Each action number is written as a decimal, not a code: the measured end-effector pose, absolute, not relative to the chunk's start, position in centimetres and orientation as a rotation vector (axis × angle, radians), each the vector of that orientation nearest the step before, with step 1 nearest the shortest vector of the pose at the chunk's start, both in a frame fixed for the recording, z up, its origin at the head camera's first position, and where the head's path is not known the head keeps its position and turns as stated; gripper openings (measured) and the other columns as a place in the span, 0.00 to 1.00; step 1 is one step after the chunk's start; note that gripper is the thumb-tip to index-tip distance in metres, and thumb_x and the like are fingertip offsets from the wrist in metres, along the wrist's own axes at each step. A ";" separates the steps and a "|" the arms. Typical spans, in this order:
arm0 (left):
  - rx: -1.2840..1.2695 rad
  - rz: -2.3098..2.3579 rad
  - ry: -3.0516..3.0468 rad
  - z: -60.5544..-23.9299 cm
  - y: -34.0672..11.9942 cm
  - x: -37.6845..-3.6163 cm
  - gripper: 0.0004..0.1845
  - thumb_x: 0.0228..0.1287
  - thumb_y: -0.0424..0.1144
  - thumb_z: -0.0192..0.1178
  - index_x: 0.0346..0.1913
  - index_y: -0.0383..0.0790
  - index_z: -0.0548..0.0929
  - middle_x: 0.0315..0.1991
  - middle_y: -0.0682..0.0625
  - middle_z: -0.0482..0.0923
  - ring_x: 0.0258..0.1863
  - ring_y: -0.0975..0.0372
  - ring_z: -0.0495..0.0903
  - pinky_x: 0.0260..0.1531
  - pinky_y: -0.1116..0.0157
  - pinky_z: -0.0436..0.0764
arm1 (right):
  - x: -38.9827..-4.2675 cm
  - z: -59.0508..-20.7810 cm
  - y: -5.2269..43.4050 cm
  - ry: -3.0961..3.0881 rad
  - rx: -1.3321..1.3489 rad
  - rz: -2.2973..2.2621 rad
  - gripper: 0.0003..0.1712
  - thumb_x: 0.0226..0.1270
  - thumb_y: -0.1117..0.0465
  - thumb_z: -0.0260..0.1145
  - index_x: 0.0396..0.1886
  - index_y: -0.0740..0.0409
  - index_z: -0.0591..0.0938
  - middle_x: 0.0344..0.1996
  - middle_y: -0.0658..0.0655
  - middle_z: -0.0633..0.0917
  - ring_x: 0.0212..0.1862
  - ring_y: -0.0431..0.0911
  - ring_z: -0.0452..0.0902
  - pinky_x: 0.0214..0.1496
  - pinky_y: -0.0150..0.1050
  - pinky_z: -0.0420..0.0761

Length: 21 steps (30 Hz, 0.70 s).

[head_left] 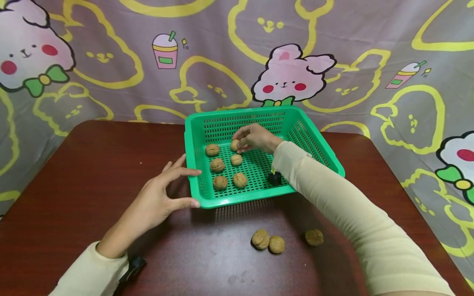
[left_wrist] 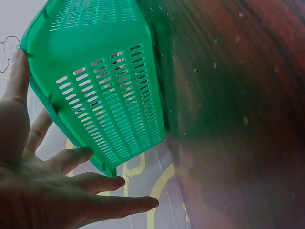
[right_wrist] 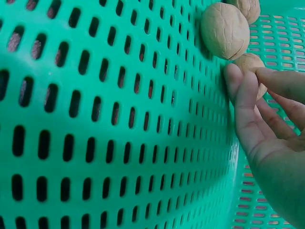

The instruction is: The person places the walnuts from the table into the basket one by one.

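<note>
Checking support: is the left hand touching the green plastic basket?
Touching: the head view shows the left hand with fingers on the green plastic basket's rim.

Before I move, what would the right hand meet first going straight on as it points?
Past its pinched walnut, the right hand would likely meet the far-left walnut in the green basket; depth is unclear, so it might pass above.

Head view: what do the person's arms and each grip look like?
Left sleeve and right sleeve are cream and wrist-length. Left grip and right grip are gloveless. One black piece shows by the left sleeve, another by the right.
</note>
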<state>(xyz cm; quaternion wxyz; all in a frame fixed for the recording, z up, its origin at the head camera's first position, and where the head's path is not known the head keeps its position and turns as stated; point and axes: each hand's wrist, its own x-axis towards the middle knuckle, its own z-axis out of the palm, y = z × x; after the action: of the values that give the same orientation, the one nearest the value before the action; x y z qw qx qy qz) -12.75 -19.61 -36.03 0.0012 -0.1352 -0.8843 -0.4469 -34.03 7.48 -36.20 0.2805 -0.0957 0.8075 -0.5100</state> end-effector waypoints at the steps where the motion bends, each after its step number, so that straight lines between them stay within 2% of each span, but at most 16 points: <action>1: -0.423 -1.401 -2.777 -36.0 -19.6 -12.7 0.34 0.51 0.48 0.81 0.64 0.54 0.84 0.84 0.45 0.55 0.82 0.32 0.47 0.74 0.28 0.55 | -34.0 -36.2 7.4 2.163 -0.254 -1.368 0.17 0.76 0.74 0.61 0.61 0.66 0.82 0.44 0.61 0.85 0.38 0.48 0.87 0.53 0.45 0.90; 8: -0.426 -1.388 -2.778 -35.9 -19.6 -12.6 0.34 0.52 0.48 0.80 0.65 0.55 0.84 0.84 0.45 0.55 0.82 0.32 0.47 0.74 0.28 0.55 | -34.0 -35.9 7.3 2.137 -0.279 -1.362 0.21 0.76 0.75 0.59 0.66 0.65 0.80 0.50 0.62 0.85 0.41 0.47 0.87 0.57 0.45 0.89; 12: -0.431 -1.379 -2.774 -36.0 -19.6 -12.5 0.34 0.51 0.47 0.81 0.64 0.53 0.84 0.84 0.44 0.56 0.82 0.33 0.48 0.75 0.29 0.56 | -33.7 -35.2 7.4 2.179 -0.306 -1.276 0.25 0.77 0.73 0.59 0.71 0.62 0.77 0.56 0.63 0.83 0.45 0.51 0.87 0.58 0.47 0.88; 18: -0.435 -1.388 -2.768 -36.2 -19.5 -12.5 0.34 0.52 0.47 0.81 0.64 0.53 0.83 0.84 0.45 0.56 0.83 0.34 0.48 0.75 0.29 0.56 | -32.1 -31.7 9.1 2.358 -0.380 -1.015 0.30 0.80 0.66 0.60 0.79 0.56 0.69 0.73 0.65 0.74 0.59 0.60 0.86 0.64 0.52 0.85; 21: -0.441 -1.396 -2.761 -36.2 -19.5 -12.5 0.34 0.52 0.47 0.81 0.64 0.53 0.83 0.84 0.45 0.56 0.83 0.34 0.48 0.75 0.29 0.56 | -30.5 -29.2 11.2 2.486 -0.453 -0.948 0.29 0.80 0.64 0.61 0.77 0.55 0.72 0.73 0.64 0.74 0.58 0.60 0.86 0.64 0.52 0.85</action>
<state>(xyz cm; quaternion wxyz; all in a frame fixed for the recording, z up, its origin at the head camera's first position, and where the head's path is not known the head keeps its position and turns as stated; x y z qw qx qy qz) -12.49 -19.50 -36.25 0.0084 -0.1410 -0.8834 -0.4468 -30.47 11.22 -29.17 0.2194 -0.1636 0.8987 -0.3427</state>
